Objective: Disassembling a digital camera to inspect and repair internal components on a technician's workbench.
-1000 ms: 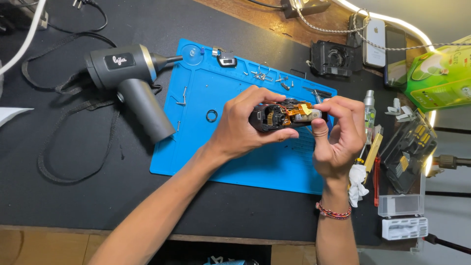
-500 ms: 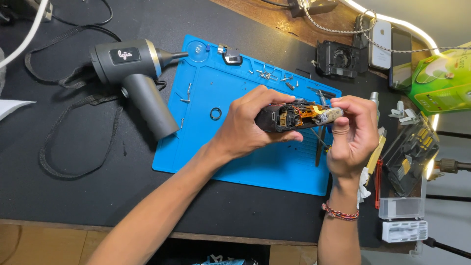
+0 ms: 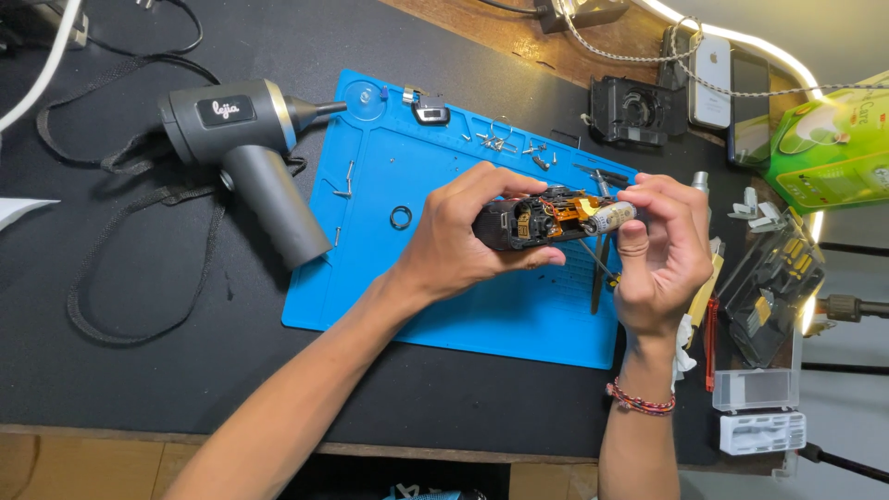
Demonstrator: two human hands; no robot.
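— Broadly, what is laid out, largest first?

— Black work surface [image 3: 139, 389], matt. On it a blue silicone mat [image 3: 444, 306] with moulded trays along its far edge. Left of the mat, a grey pistol-shaped blower [image 3: 245, 153], smooth plastic with a tapered nozzle. Beyond the mat's far right corner, a black camera body [image 3: 634, 109]. Loose small screws [image 3: 500, 142] lie in the mat's upper tray, and a thin black ring [image 3: 400, 218] sits mid-mat.

— And the item in hand?

— A stripped black camera chassis [image 3: 519, 224], held above the mat's right half, orange flex ribbon exposed, a small silver cylinder [image 3: 611, 217] at its right end. The left hand [image 3: 463, 236] wraps it, thumb under, fingers curled over the top. The right hand [image 3: 662, 250] pinches the cylinder end between thumb and forefinger.

— Handling advice?

— In my judgement, keep the chassis low over the mat so dropped parts stay on it, brace it firmly on the left, and use light force near the ribbon, which looks thin and easily creased.
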